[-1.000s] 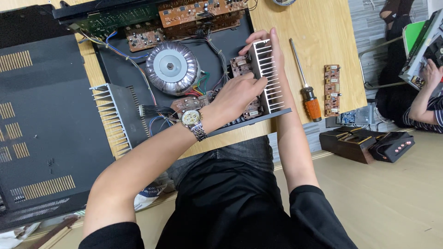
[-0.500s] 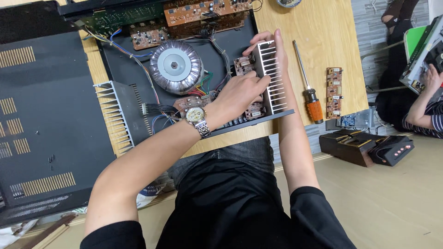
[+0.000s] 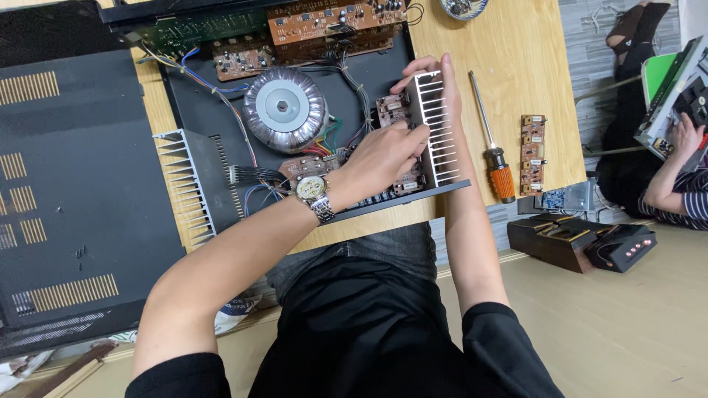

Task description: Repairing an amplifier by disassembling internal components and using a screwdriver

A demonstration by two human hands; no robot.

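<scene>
Step in hand: you appear to be working the finned heat sink (image 3: 435, 129) and the brown circuit board (image 3: 394, 110) fixed to it loose from the open amplifier chassis (image 3: 221, 158).
Where it sits: the heat sink stands along the right wall of the chassis, near the desk's (image 3: 516, 51) front edge, with the board just beside it on its inner side.
Left hand (image 3: 380, 155): your fingers are curled down onto the board and the sink's inner face, grip closed on the assembly; the wristwatch (image 3: 313, 193) rides above the wire bundle.
Right hand (image 3: 435, 70): fingertips hook over the far end of the fins, clamped on the heat sink from outside.
Lift: judged from the wires (image 3: 332, 140) running in from the toroidal transformer (image 3: 284, 109), raise it evenly and only slightly; tugging could strain those leads.
Pressure: hold by the metal fins rather than pressing on board components.
Nearby: the orange-handled screwdriver (image 3: 493, 147) and a small loose board (image 3: 532, 151) lie on the desk just right of the chassis; keep your forearm off them.
Cover: the black lid (image 3: 74, 184) lies at the left, well apart.
</scene>
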